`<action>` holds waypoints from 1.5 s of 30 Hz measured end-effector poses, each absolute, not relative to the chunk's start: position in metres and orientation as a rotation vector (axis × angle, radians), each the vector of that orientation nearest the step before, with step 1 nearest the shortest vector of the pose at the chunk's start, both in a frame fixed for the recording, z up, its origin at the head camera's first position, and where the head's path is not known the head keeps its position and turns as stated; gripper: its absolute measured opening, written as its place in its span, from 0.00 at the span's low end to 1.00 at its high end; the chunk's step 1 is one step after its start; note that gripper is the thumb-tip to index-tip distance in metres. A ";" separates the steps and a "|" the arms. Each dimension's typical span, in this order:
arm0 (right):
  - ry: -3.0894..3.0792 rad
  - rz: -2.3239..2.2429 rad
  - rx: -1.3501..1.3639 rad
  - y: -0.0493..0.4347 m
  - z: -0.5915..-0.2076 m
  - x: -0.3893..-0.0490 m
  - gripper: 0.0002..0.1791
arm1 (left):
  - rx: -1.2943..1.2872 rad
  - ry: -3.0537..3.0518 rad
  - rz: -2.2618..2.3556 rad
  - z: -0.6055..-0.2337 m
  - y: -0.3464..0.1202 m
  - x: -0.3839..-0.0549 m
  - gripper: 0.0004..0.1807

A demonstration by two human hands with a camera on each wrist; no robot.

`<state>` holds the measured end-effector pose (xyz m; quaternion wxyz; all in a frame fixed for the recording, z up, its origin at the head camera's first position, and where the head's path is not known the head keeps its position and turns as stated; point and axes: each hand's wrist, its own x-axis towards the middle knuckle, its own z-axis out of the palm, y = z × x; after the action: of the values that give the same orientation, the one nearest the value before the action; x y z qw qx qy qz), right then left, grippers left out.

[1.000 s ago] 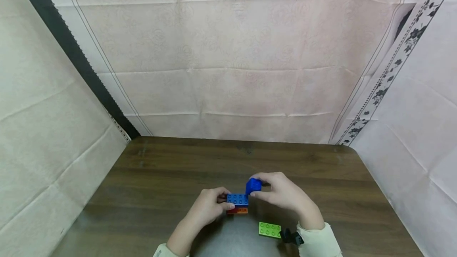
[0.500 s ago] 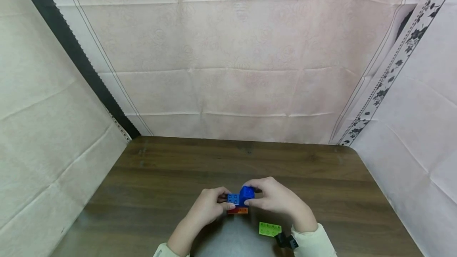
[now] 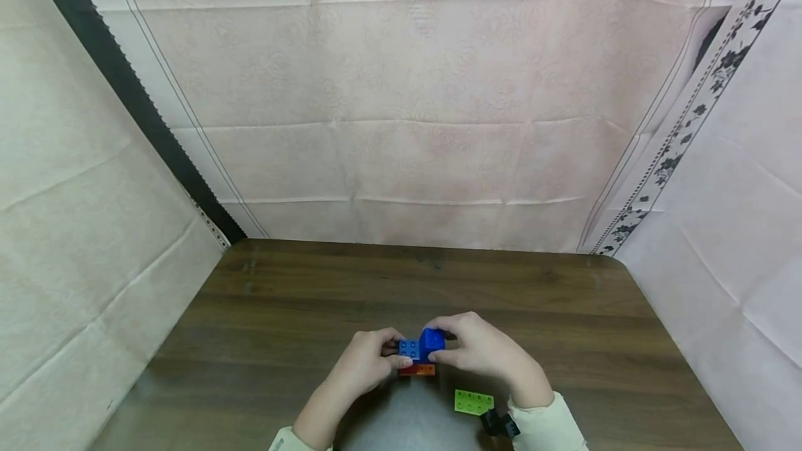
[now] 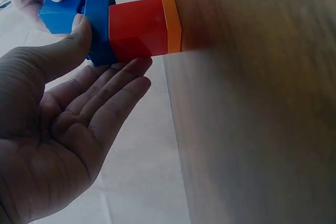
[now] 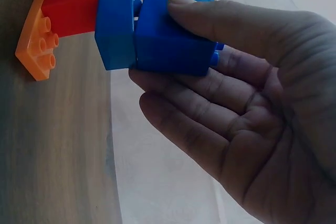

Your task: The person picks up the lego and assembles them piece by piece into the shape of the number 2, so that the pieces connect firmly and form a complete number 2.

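"Bricks in both your hands at once; why?"

"My left hand pinches the left end of the long blue brick, thumb on the near side, fingers stretched along the far side as low as the red brick beneath. I'd call that a brace, so the stack holds firm while I work its other end."

"And your right?"

"My right hand has a short blue brick in the same near-and-far grip, thumb and fingers parted only by the brick's own width, the spare fingers reaching out loosely. It sits over the right half of the long one, studs upward, so I can bear down on it squarely."

"Is it pressed home?"

"A sliver of light shows between the two, so probably not fully; my fingers cover part of the joint, and I can't swear to it."

"Why brace at all?"

"The red brick stands toward my left on the orange plate, so the long brick overhangs on my right-hand side. Pressure there could tip it, I judge."

"And the lime-green eight-stud brick?"

"On the table, nearer me than my right hand and just beside that cuff: clear of both grips, yet handy."
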<state>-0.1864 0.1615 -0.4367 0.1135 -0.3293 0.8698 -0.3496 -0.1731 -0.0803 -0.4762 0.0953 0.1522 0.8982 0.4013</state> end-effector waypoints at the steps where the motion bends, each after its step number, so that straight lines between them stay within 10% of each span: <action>1: 2.557 -1.017 -0.962 0.161 -0.437 -0.186 0.18 | 0.454 2.667 1.187 -0.476 -0.081 -0.173 0.10; 45: 2.742 -0.813 -0.918 0.141 -0.438 -0.182 0.15 | 0.469 2.669 1.208 -0.476 -0.079 -0.174 0.12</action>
<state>-0.1817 0.1411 -0.4378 0.0688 -0.3048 0.9107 -0.2702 -0.1738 -0.0794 -0.4755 0.0872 0.1573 0.8962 0.4055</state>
